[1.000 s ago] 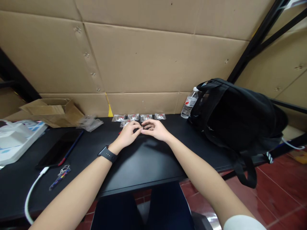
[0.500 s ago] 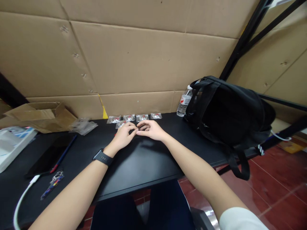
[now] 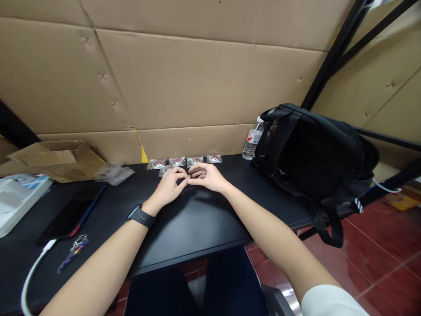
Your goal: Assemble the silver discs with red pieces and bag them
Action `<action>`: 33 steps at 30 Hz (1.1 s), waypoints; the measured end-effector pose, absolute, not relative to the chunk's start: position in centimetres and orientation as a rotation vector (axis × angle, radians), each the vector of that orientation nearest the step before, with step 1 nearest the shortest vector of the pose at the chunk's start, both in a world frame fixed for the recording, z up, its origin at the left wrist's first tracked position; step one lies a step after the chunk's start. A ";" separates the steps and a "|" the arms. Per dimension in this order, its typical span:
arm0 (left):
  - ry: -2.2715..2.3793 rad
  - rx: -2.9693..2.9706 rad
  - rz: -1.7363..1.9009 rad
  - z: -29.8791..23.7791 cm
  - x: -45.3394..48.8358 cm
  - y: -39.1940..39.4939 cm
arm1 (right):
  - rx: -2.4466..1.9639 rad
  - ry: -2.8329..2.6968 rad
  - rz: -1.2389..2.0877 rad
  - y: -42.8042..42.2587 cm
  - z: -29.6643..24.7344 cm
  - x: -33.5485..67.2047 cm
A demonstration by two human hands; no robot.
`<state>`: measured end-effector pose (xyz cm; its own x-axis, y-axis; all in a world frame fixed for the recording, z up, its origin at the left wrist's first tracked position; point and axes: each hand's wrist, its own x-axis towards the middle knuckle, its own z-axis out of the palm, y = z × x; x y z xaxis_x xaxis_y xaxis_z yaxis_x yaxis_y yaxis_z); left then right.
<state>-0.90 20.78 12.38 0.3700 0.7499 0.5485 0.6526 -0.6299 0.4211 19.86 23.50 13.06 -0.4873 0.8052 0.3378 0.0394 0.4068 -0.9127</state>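
My left hand [image 3: 170,186], with a black watch [image 3: 140,216] on its wrist, is closed in a pinch over the black table. Opposite it, my right hand [image 3: 208,177] pinches too, and the fingertips of both meet. Whatever small thing sits between them is mostly covered; only a tiny light sliver shows. Just behind the hands lie several clear plastic packets [image 3: 177,161], each with a coiled item and a bit of red inside. One packet [image 3: 164,170] is partly hidden by my left hand. A speck of red shows beside the left hand's edge.
A black backpack [image 3: 322,153] and a water bottle [image 3: 253,139] stand at the right. On the left are an open cardboard box [image 3: 66,160], crumpled clear bags [image 3: 115,173], a dark tablet [image 3: 72,210] with a white cable [image 3: 31,276], a keychain [image 3: 74,253] and a white tray [image 3: 23,202]. Cardboard walls the back.
My right hand has shifted very slightly upward at the fingertips. Both hands stay together in the same place, and the things on the table have not moved.
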 end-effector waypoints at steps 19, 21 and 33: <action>1.382 2.600 1.048 12.4 -1.1 20.7 | -0.677 -1.861 1.048 23.3 13.0 19.6; 1.368 2.578 1.064 12.4 -1.0 20.7 | -0.680 -1.879 1.025 23.3 13.1 19.5; 1.348 2.559 1.172 12.9 -0.8 20.4 | -0.696 -1.797 1.084 23.1 13.0 19.3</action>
<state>-0.85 20.39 12.90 0.3450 0.7161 0.6068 0.7006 -0.6267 0.3412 19.34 23.12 13.04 -0.4391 0.8018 0.4053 0.0155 0.4578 -0.8889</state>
